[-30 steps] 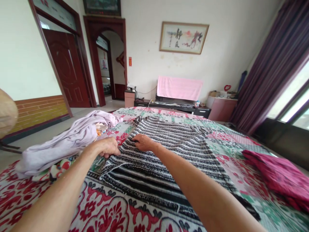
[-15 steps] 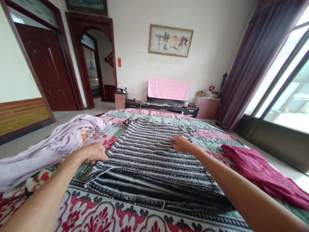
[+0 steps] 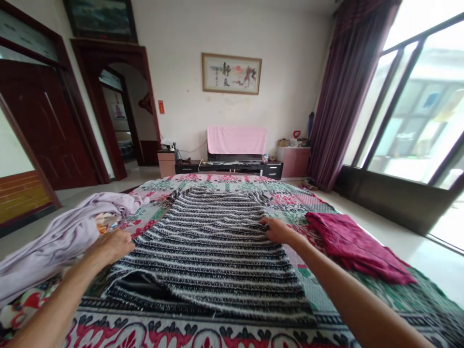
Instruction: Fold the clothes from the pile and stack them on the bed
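A black-and-white striped knit sweater lies spread over the patterned bedspread, its lower hem toward me. The hem gapes a little at the left, showing the dark inside. My left hand is closed on the sweater's left edge, fingers curled under. At the right edge, higher up, my right hand pinches the knit between thumb and fingers. The fingertips of both hands are partly hidden by the hands themselves.
A folded crimson cloth lies at the right of the bed. On the left sits a heap of pale lilac fabric. Beyond the bed stands a low black cabinet, with a pink cloth draped over something on it.
The right hand has shifted to the sweater's right edge and closed there. The sweater's lower part has come out flatter, its hem fold smaller. My view has turned right.
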Available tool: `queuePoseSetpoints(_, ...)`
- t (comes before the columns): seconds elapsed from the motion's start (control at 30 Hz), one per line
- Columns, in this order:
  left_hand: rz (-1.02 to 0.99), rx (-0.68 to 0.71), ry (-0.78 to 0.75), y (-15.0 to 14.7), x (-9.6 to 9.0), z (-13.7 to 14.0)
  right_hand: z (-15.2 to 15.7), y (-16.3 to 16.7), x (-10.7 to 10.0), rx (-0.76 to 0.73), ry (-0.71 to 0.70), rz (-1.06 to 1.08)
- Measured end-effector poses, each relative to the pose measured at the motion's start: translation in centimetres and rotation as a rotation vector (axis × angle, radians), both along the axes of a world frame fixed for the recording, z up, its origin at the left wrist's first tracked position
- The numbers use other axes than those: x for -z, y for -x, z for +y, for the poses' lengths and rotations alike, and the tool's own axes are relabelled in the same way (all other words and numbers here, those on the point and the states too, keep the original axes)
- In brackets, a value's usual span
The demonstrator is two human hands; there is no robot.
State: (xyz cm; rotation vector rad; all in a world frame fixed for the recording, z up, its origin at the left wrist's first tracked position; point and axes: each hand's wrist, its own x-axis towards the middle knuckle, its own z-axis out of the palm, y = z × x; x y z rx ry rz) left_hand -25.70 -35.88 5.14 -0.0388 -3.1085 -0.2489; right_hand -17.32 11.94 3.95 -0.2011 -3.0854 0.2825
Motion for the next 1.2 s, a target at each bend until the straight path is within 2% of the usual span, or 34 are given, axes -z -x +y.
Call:
queuePoseSetpoints(0.13,0.102,-0.145,0.089,-0.6,-1.2,-0.2,-2.6,-1.1,-1.4,-0.337,0.079,-0.182)
queuePoseSetpoints(0.23,0.219,-0.224,0.149,-0.9,-1.7,0.1,-6.8,-3.2,-2.7,-0.586,0.271,-0.327)
queuePoseSetpoints(0.3,0.246,-0.236,0.174,-0.9,-1.7,0.4,-9.8,-4.6,-3.4,-0.715,0.417,-0.502)
queuePoseSetpoints(0.37,0.24,-0.217,0.196,-0.7,-1.5,0.5,-12.0,-5.3,-4.1,-0.777,0.618,-0.795)
queuePoseSetpoints(0.4,0.226,-0.196,0.208,-0.5,-1.4,0.5,-12.7,-5.2,-4.3,-0.79,0.667,-0.874)
queuePoseSetpoints(0.43,0.2,-0.173,0.221,-0.2,-1.2,0.4,-13.0,-4.7,-4.4,-0.775,0.689,-0.86)
queuePoseSetpoints(0.47,0.171,-0.146,0.229,0.0,-1.0,0.3,-13.0,-3.8,-4.5,-0.735,0.667,-0.745)
queuePoseSetpoints(0.5,0.146,-0.124,0.23,0.3,-0.8,0.1,-12.6,-2.5,-4.4,-0.664,0.608,-0.54)
queuePoseSetpoints(0.57,0.124,-0.101,0.208,0.7,-0.4,-0.2,-11.2,0.6,-3.7,-0.426,0.405,-0.016)
queuePoseSetpoints(0.63,0.138,-0.103,0.172,0.9,-0.2,-0.5,-9.4,3.7,-2.6,-0.158,0.221,0.284)
queuePoseSetpoints(0.7,0.152,-0.121,0.143,0.8,-0.3,-0.4,-7.8,5.8,-1.3,0.055,0.128,0.29)
queuePoseSetpoints(0.8,0.224,-0.122,0.111,0.1,-0.9,0.6,-6.6,6.6,0.0,0.122,0.118,0.111)
queuePoseSetpoints(0.9,0.281,-0.062,0.054,-0.7,-1.6,2.4,-7.0,5.5,-0.2,-0.01,0.164,0.004)
queuePoseSetpoints(1.07,0.161,0.019,-0.061,-1.3,-2.1,4.5,-10.0,1.8,-2.5,-0.43,0.246,-0.121)
queuePoseSetpoints(1.2,0.199,0.001,0.048,-0.9,-1.6,3.3,-12.6,-1.8,-4.5,-0.795,0.325,-0.417)
